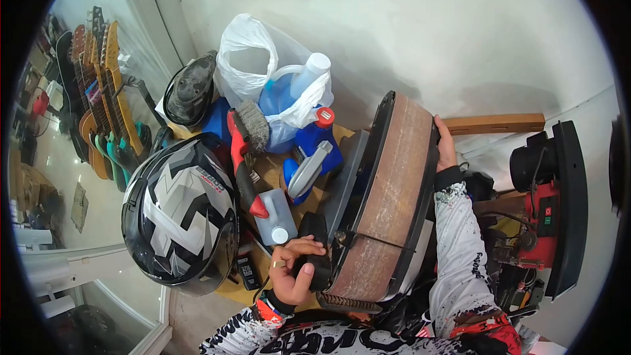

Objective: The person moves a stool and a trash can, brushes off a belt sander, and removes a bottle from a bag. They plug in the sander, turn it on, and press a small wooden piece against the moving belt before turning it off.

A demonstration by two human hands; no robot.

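Observation:
A large belt sander [384, 190] with a wide brown, worn belt stands tilted in the middle, close to my body. My left hand [294, 273] has its fingers wrapped round a black knob-like part [315, 240] at the machine's lower left. Higher up on the right side, my right hand [445, 144] lies against the machine's far edge, its fingers stretched out and its palm partly hidden. A thin black cord or rod crosses the belt.
Left of the machine are a black and white helmet [181, 213], a grey bottle [276, 217], a blue bottle [320, 141], a brush [251, 125] and a white bag [246, 43]. A red and black machine [549, 210] stands right. Guitars [105, 98] are far left.

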